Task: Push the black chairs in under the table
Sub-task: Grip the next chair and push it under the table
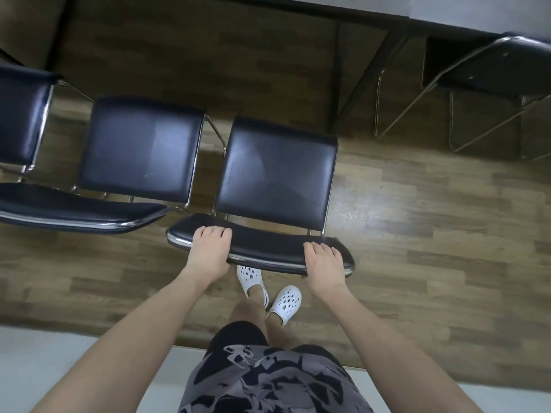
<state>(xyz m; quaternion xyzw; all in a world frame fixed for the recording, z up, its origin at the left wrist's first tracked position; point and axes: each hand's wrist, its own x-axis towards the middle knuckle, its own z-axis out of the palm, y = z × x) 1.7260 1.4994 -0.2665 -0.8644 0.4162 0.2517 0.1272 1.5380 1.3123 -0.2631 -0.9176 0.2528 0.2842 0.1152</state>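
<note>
Entry, seating and person:

- Black chair point(277, 171), padded seat on a chrome tube frame: standing on the wood-plank floor point(432, 204) with its seat facing the table point(447, 10). The whole seat is showing in the open, none of it lying beneath the table top. Its front right corner is sitting close to the foot of a dark table leg point(357, 81).
- Backrest point(262, 248) of that chair: lying nearest the person, with both hands gripping it.
- Left hand point(210, 251): clasping the backrest near its left end, fingers curling over the top edge.
- Right hand point(323, 263): clasping the backrest near its right end, fingers likewise curling over the top edge.
- Second black chair point(140, 147): standing just beside the held chair on its left, facing the same way, also out in the open.
- Third black chair point(21, 120): standing at the far left, partly cut off by the frame.
- Fourth black chair point(492, 73): sitting at the upper right, its seat reaching under the table's near edge.
- White clogs point(286, 302): being worn by the person, who is standing directly behind the held chair, the left one partly hidden beneath the backrest.
- Patterned shorts point(268, 383): showing at the bottom centre.
</note>
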